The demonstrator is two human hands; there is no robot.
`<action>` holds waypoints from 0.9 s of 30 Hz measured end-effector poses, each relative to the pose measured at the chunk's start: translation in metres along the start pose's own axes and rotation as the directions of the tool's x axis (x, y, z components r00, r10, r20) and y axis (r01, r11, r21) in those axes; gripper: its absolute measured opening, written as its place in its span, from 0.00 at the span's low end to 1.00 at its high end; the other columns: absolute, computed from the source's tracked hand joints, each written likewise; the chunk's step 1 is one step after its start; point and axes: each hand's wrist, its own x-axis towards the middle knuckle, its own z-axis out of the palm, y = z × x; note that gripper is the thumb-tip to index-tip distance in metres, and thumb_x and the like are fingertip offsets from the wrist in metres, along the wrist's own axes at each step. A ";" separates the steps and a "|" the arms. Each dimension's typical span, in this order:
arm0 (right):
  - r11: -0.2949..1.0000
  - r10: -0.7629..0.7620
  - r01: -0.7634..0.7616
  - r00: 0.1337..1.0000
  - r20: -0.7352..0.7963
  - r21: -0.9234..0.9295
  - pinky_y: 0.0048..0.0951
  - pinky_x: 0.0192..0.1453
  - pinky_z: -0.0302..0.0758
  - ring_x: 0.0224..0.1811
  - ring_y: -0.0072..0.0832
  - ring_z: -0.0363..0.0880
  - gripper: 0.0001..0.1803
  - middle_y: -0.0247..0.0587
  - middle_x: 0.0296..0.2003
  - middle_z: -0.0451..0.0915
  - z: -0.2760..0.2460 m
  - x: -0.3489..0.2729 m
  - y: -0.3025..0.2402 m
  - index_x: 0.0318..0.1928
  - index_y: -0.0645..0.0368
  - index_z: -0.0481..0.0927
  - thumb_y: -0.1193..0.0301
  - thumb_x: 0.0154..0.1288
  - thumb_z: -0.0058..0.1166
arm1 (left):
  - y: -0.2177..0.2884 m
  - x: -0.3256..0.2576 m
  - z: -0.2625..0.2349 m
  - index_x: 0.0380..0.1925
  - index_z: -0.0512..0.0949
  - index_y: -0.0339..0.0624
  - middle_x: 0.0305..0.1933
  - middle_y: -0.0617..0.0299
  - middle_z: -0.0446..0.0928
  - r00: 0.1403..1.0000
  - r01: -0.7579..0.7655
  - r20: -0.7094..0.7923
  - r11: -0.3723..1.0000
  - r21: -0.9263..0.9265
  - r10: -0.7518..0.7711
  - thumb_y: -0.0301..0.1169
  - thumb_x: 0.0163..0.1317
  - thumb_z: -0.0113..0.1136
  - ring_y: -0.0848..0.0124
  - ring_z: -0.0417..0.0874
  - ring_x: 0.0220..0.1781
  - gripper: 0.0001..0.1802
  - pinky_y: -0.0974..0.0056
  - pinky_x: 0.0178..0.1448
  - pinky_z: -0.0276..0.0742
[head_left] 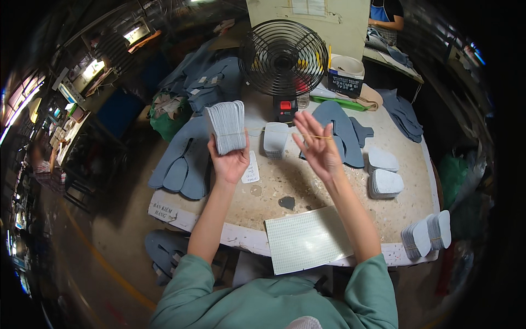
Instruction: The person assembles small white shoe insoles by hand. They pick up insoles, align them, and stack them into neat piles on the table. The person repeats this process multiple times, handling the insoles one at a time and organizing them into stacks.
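My left hand [229,162] is closed around the lower part of a thick stack of light grey fabric pieces [226,123], held upright above the table. Stretched thin from this stack toward my right hand [319,148] runs a yellowish rubber band [316,136], hooked over the fingers. The fingers of that hand are spread apart. Between my hands, a smaller stack of similar pieces [275,137] stands on the table. A white card with handwriting [250,169] lies beside my left wrist.
A black fan [283,60] stands at the back. Blue-grey cut panels [183,164] lie at left, more [337,123] at right. Further stacks [385,183] sit right, with banded bundles [426,236] at the table's edge. A printed sheet [308,241] overhangs the front; a tub [346,74] stands behind.
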 end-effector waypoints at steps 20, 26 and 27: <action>0.480 -0.058 0.180 0.983 0.174 -0.859 0.30 0.54 0.70 0.52 0.27 0.75 0.27 0.34 0.46 0.76 -0.007 -0.007 -0.006 0.47 0.57 0.75 0.64 0.47 0.72 | -0.043 -0.009 0.013 0.52 0.72 0.41 0.49 0.61 0.77 0.960 0.280 -0.275 0.170 0.945 -0.055 0.30 0.52 0.72 0.74 0.76 0.53 0.27 0.66 0.58 0.73; 0.443 0.143 -0.203 0.978 -0.154 -0.873 0.27 0.40 0.75 0.34 0.25 0.78 0.41 0.38 0.31 0.78 -0.011 -0.023 -0.030 0.61 0.55 0.74 0.50 0.49 0.72 | -0.047 -0.012 0.002 0.55 0.72 0.41 0.52 0.62 0.76 0.977 0.212 -0.194 0.282 0.936 -0.091 0.35 0.52 0.72 0.72 0.76 0.55 0.31 0.65 0.60 0.71; 0.461 0.131 -0.178 0.983 -0.131 -0.869 0.24 0.39 0.74 0.33 0.22 0.77 0.37 0.36 0.32 0.77 -0.009 -0.029 -0.034 0.61 0.56 0.72 0.56 0.53 0.71 | -0.052 -0.014 0.001 0.56 0.71 0.41 0.54 0.61 0.75 0.974 0.223 -0.203 0.279 0.934 -0.098 0.39 0.54 0.70 0.72 0.75 0.57 0.31 0.65 0.61 0.71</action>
